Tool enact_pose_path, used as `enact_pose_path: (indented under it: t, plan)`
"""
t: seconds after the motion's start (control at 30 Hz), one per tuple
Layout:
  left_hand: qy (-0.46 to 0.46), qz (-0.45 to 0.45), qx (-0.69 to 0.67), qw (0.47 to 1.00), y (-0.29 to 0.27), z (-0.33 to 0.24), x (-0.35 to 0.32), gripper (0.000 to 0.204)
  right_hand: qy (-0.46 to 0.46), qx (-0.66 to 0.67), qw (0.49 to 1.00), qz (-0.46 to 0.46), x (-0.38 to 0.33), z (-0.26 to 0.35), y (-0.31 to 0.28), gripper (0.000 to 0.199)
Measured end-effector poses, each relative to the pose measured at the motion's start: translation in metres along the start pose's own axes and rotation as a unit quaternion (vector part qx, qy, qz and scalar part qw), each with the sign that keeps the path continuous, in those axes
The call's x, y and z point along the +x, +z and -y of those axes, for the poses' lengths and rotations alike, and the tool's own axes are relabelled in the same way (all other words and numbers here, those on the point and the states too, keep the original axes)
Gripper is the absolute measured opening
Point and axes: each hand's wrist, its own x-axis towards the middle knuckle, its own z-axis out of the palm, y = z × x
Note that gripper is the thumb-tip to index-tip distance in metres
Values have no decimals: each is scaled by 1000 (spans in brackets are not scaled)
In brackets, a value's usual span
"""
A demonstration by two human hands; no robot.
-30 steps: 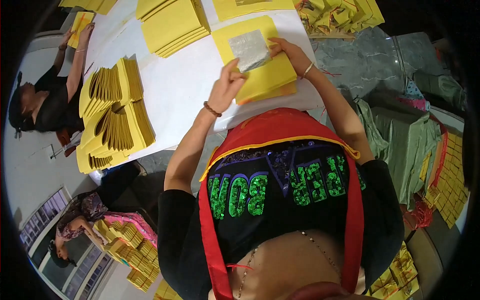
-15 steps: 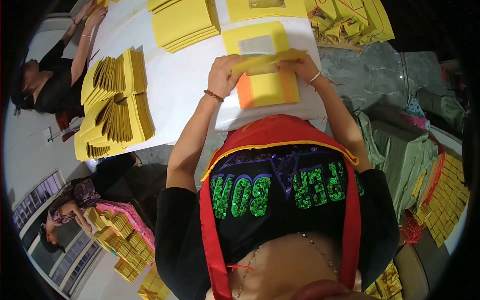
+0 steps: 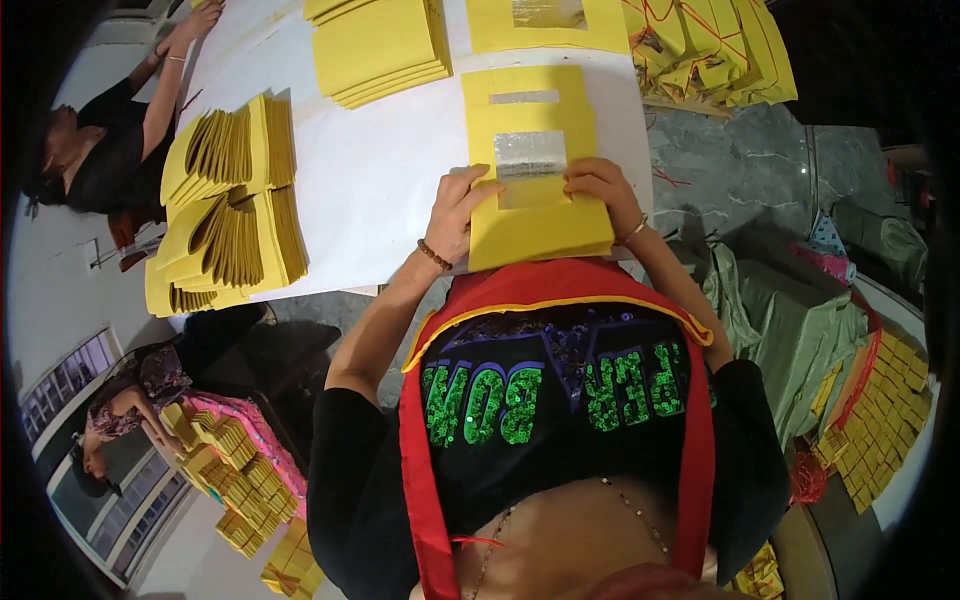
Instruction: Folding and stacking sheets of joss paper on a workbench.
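In front of me on the white table (image 3: pixel 375 200) lies a stack of yellow paper sheets (image 3: pixel 535 225). A silver foil rectangle (image 3: pixel 530 150) sits in its middle, and a narrower silver strip shows above. My left hand (image 3: pixel 462 208) is closed on the stack's left edge, thumb over the top near the foil. On the right edge my right hand (image 3: pixel 604 196) is closed too, its bent fingers lying over the paper beside the foil. The paper lies flat between both hands, its near edge close to my red apron (image 3: pixel 560 283).
Folded yellow bundles (image 3: pixel 240 200) stand on the table's left. Further back are a stack of yellow sheets (image 3: pixel 375 50) and another foil-marked sheet (image 3: pixel 485 30). Red-tied yellow paper (image 3: pixel 730 50) lies beyond the right edge. A co-worker (image 3: pixel 130 150) stands far left; green sacks (image 3: pixel 775 310) are at right.
The yellow paper that both hands held raised and bent across the foil now lies flat. The orange bands at the near side are covered. My hands have moved slightly nearer to me.
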Motion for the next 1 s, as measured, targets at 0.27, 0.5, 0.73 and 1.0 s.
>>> enact_pose_path:
  t: [0.27, 0.5, 0.73, 1.0]
  plan:
    - [-25, -24, -10, 999, 5, 2, 5, 32, 87, -195, 973, -91, -12, 16, -3, 43]
    - [1, 23, 161, 987, 8, -15, 8, 28, 462, 729, 482, -149, -6, 67, -40, 52]
    - [33, 29, 263, 964, 10, -28, 14, 35, 427, 584, 627, -290, -12, 77, 12, 43]
    - [-56, -161, -47, 984, -46, 1, 63, 91, 323, 394, 838, -197, 31, 87, -58, 34]
